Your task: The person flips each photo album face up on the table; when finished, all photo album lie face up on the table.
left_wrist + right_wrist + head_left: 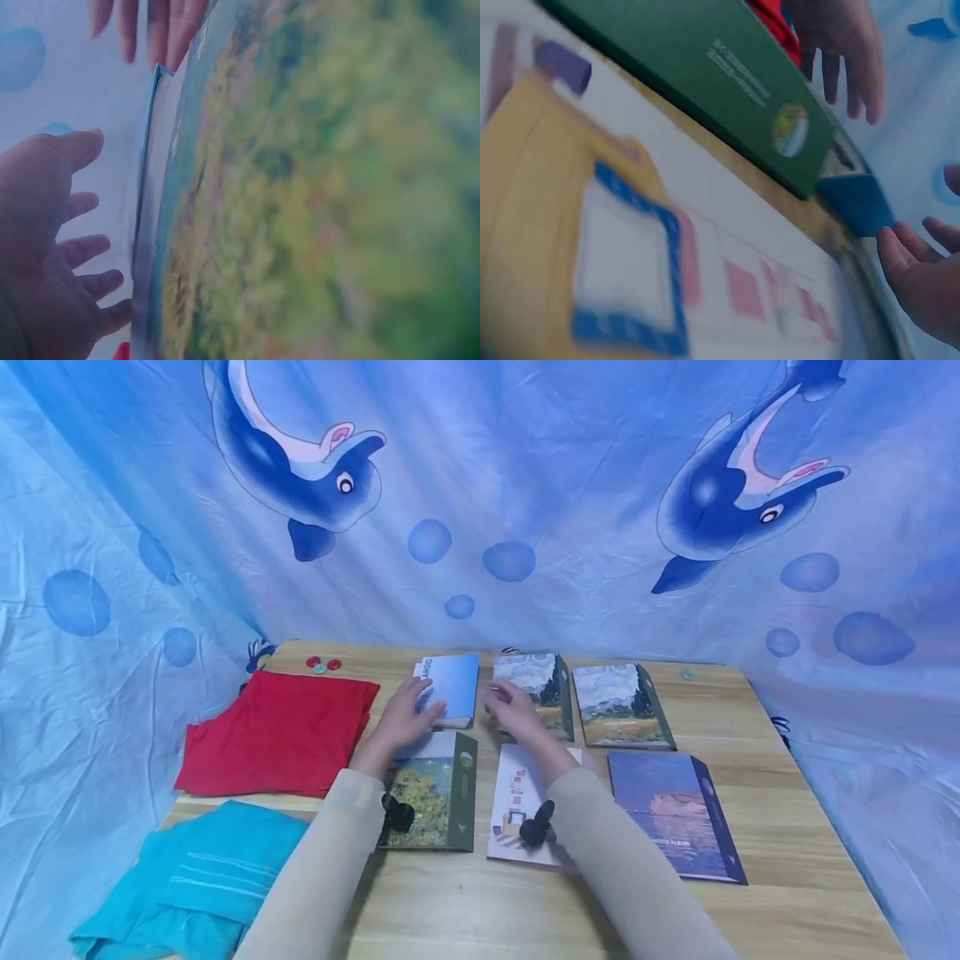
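A blue cloth backdrop (525,485) printed with dolphins and bubbles hangs behind and around a wooden table (787,827). On the table's left side lies a folded red cloth (277,735), and nearer the person, at the left front corner, a folded turquoise towel (195,877).

Six photo albums lie in two rows across the middle of the table. In the front row are a dark blue album with a sunset cover (675,814) on the right, a white album with a yellow and blue picture (513,802) in the middle, and a green-spined album with a yellow tree scene (442,789) on the left. In the back row are two landscape albums with green spines, one at the right (618,706) and one in the middle (536,681), and a light blue album (453,685) at the left.

The left hand (405,714) rests at the left edge of the light blue album, fingers straight and slightly spread; the left wrist view shows them open beside the album's edge. The right hand (513,710) hovers just right of that album, over the middle landscape album, fingers loosely extended and apart, holding nothing. Whether it touches the blue cover cannot be told.

Small red and green round tokens (322,664) lie at the back left, and one pale token (687,674) at the back right.
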Demonstrator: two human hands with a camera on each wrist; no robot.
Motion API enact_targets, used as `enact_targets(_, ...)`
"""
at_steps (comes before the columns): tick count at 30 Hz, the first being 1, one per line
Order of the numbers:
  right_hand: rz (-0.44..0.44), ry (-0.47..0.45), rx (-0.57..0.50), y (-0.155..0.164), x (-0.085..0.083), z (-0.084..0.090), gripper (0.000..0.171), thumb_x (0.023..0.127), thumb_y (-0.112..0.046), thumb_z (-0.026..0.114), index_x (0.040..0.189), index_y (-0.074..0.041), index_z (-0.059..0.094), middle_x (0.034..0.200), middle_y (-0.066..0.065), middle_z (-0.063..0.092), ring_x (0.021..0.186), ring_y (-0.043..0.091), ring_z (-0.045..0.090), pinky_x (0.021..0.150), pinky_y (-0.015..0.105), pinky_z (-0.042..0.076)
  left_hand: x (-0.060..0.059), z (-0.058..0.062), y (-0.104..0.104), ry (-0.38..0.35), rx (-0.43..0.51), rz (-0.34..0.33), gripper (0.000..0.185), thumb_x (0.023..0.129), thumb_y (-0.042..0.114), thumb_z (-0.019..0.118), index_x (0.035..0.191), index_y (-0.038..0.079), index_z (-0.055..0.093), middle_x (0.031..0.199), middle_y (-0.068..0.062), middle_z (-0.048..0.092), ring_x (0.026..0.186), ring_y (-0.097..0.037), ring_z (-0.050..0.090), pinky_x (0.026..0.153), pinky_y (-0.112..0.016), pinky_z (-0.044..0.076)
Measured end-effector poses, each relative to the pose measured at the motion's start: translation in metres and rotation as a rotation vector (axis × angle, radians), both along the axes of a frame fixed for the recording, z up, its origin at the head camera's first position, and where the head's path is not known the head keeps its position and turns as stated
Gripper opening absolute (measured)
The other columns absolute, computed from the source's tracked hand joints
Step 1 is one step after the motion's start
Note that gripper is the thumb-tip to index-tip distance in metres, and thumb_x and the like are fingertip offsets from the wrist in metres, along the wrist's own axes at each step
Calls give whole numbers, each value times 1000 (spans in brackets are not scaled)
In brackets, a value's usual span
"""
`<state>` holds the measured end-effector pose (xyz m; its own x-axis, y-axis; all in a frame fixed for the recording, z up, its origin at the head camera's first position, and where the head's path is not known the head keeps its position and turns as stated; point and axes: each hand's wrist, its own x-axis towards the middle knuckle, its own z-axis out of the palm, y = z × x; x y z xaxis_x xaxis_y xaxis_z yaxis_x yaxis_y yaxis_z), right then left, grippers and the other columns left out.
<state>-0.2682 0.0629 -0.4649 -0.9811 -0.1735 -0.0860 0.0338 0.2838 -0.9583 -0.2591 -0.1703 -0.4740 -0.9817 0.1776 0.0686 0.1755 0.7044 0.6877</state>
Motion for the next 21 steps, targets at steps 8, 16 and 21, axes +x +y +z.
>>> enact_targets(8,16,-176,-110,-24,-3,-9,62,104,-27,57,156,-1,35,156,19,41,146,34,36,118,45,33,-3,-2,-3,-183,26,41,67,107,42,45,159,4,28,166,-23,14,152,-42,15,122,-58,16)
enact_targets(16,57,-310,-318,-36,-2,-4,59,107,-17,50,157,5,26,162,24,25,150,36,25,120,43,29,-3,0,-3,-228,37,66,70,106,47,43,161,7,25,168,-19,11,153,-41,12,122,-58,16)
enact_targets(21,-57,-322,-382,-41,-1,3,56,107,-21,51,156,-3,34,151,20,44,134,34,48,109,41,45,-4,-2,0,-228,116,93,74,105,57,38,160,9,29,168,-19,14,153,-40,13,122,-57,14)
